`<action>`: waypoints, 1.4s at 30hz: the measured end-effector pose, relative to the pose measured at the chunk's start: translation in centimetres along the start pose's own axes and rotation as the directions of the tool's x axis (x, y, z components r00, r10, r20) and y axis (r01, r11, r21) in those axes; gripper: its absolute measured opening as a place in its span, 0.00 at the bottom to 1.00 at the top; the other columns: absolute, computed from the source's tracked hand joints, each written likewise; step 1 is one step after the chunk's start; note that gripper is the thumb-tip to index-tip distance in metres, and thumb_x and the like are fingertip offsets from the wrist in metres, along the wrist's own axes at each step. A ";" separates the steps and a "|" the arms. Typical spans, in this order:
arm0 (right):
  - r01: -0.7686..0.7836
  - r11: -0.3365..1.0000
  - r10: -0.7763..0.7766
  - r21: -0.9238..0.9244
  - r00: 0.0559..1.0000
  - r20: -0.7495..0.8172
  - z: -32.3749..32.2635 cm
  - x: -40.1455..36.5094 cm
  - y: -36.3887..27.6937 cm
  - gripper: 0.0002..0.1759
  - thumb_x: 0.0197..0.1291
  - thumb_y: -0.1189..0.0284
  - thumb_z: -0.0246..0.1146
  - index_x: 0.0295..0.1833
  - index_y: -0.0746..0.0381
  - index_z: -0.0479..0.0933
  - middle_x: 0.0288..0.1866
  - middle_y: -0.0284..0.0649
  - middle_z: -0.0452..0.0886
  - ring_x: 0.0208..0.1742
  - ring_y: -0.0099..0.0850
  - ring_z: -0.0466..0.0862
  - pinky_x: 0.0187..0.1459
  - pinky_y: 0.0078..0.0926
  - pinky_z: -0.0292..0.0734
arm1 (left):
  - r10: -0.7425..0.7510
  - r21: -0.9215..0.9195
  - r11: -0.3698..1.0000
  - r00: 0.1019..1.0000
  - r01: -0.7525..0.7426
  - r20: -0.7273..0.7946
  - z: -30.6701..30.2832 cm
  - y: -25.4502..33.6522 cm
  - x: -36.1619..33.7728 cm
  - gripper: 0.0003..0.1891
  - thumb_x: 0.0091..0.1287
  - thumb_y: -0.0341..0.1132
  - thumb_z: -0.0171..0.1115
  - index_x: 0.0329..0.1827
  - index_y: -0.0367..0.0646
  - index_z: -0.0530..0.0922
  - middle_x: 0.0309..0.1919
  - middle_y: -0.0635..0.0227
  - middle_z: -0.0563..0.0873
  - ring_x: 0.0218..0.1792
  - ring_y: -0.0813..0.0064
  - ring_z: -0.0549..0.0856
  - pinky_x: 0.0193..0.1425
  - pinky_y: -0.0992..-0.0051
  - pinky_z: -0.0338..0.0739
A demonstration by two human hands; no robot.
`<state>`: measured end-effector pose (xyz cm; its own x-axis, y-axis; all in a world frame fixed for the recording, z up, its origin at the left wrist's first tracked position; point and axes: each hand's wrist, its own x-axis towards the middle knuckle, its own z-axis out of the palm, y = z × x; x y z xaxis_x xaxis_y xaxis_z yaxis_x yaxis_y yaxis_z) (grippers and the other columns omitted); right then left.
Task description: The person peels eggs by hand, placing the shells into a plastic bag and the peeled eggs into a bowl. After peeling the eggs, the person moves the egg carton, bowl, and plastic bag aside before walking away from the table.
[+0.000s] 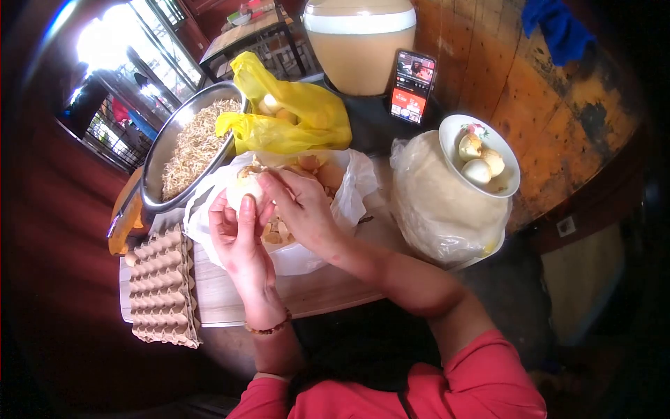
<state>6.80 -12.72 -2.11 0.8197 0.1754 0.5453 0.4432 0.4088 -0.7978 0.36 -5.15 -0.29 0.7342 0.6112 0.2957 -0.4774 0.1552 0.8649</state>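
My left hand (241, 234) is wrapped round a whitish egg (244, 190), its thumb on the near side. The fingers of my right hand (296, 202) press together at the egg's right side. Some brownish matter shows at the egg's top. Both hands are over a white plastic bag (300, 260) that holds pieces of brown eggshell (278, 234). Behind it, a yellow plastic bag (307, 115) holds several eggs (271, 105). To the right, a white bowl (499, 183) with three egg-like pieces (477, 172) rests on a bulky clear plastic bag (436, 202).
A metal basin (157, 204) of thin pale-brown items stands at the back left. Stacked egg trays (164, 290) overhang the table's (321, 300) front-left edge. A lit phone (413, 87) leans upright near a large tan container (360, 52).
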 end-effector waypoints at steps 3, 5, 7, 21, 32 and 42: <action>-0.053 0.998 0.054 0.033 0.998 -0.018 0.0 -0.2 0.0 0.16 0.70 0.66 0.55 0.45 0.71 0.76 0.28 0.45 0.78 0.29 0.29 0.77 0.34 0.26 0.72 | 0.059 0.084 0.995 0.998 -0.058 -0.006 0.4 -0.6 -0.1 0.18 0.65 0.22 0.61 0.58 0.36 0.69 0.52 0.59 0.78 0.50 0.70 0.82 0.51 0.72 0.84; -0.072 0.997 0.074 0.026 0.995 -0.067 0.3 -0.5 -0.1 0.16 0.71 0.65 0.54 0.43 0.71 0.76 0.27 0.44 0.77 0.29 0.28 0.76 0.34 0.26 0.71 | 0.101 0.094 0.990 0.995 -0.101 0.008 0.7 -1.1 -0.3 0.19 0.64 0.21 0.62 0.58 0.36 0.69 0.52 0.58 0.77 0.50 0.70 0.82 0.51 0.72 0.84; -0.090 0.996 0.092 0.018 0.989 -0.116 0.3 -0.6 -0.3 0.17 0.71 0.65 0.53 0.42 0.70 0.76 0.26 0.42 0.76 0.28 0.27 0.75 0.33 0.26 0.70 | 0.223 0.140 0.965 0.975 -0.222 0.012 1.2 -1.6 -0.6 0.22 0.61 0.18 0.63 0.58 0.35 0.68 0.54 0.57 0.75 0.51 0.69 0.82 0.52 0.72 0.83; -0.066 0.991 0.044 -0.113 0.981 -0.187 -0.2 0.0 -0.6 0.11 0.70 0.72 0.51 0.40 0.69 0.75 0.31 0.49 0.80 0.32 0.37 0.80 0.37 0.32 0.73 | 0.230 0.095 0.967 0.970 -0.236 0.072 1.5 -2.1 -1.4 0.26 0.62 0.17 0.62 0.63 0.34 0.66 0.55 0.56 0.77 0.55 0.68 0.81 0.55 0.74 0.80; 0.002 0.995 -0.010 -0.099 0.997 -0.079 -0.3 0.0 -1.2 0.12 0.69 0.70 0.55 0.37 0.69 0.74 0.29 0.45 0.77 0.32 0.34 0.79 0.37 0.30 0.72 | -0.052 -0.204 0.975 0.979 0.092 0.196 -1.6 0.1 0.3 0.20 0.74 0.32 0.49 0.66 0.32 0.63 0.53 0.53 0.80 0.47 0.65 0.85 0.41 0.77 0.84; 0.045 0.999 -0.044 0.017 0.998 -0.037 0.3 0.1 -0.1 0.09 0.64 0.72 0.62 0.41 0.69 0.77 0.32 0.45 0.80 0.35 0.31 0.81 0.39 0.29 0.73 | -0.083 -0.210 0.971 0.987 0.111 0.137 -1.9 -0.1 0.4 0.18 0.73 0.28 0.51 0.64 0.33 0.65 0.53 0.53 0.80 0.47 0.62 0.86 0.43 0.77 0.84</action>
<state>6.72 -12.51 -1.95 0.8122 0.1239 0.5700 0.4734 0.4310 -0.7682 -0.21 -3.42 -1.05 0.8304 0.4841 0.2759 -0.4841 0.3817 0.7874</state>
